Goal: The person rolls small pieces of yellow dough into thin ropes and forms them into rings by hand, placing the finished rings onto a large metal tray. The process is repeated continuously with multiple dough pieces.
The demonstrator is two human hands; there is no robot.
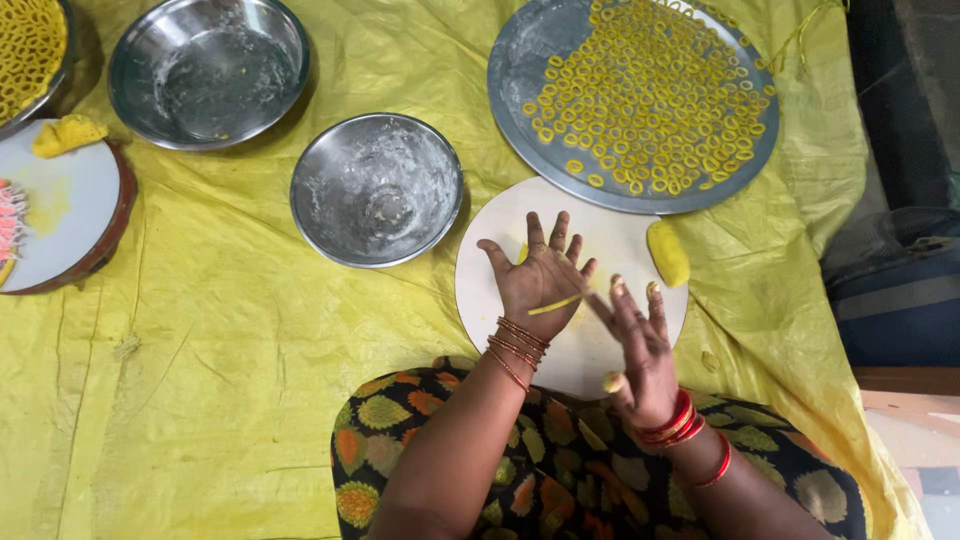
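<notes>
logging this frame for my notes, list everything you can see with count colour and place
yellow sheet: 1, yellow, covers the floor
steel bowls: 2, silver, floury, upper left and centre
steel tray: 1, silver, top right
dough rings: many, yellow, on the tray
white board: 1, round, under the hands
dough lump: 1, yellow, board's right edge
dough strip: 1, yellow, across left hand
second board: 1, white, far left, dough piece on it
left hand: open, red bangles
right hand: open, red bangles
</notes>
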